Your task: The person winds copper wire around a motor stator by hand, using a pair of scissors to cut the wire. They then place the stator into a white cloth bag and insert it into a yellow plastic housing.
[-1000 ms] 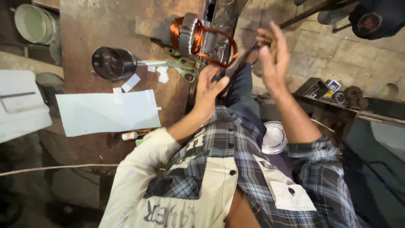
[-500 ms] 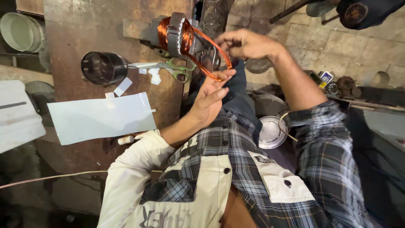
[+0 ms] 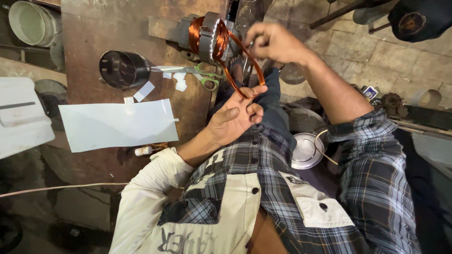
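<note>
A bundle of copper wire [image 3: 195, 33] is wound around a grey toothed metal core [image 3: 210, 37] at the far edge of the rusty metal bench [image 3: 99, 28]. A loop of the same wire [image 3: 234, 77] hangs out from the core toward me. My left hand [image 3: 233, 117] pinches the near end of that loop between thumb and fingertips. Just right of the core, my right hand [image 3: 273, 42] reaches over the top of the loop, fingers closed on the wire. My lap and plaid shirt fill the bottom of the view.
Green-handled scissors [image 3: 200, 75] lie by a black open cylinder [image 3: 122, 69], with paper scraps [image 3: 143, 90] and a white sheet [image 3: 117, 124] on the bench. A metal bowl [image 3: 306, 151] sits by my knee. A pale bucket [image 3: 28, 21] and a white box [image 3: 19, 117] stand left.
My right hand has come down from the right, where it was raised and open, onto the wire beside the core. My left hand has kept hold of the loop.
</note>
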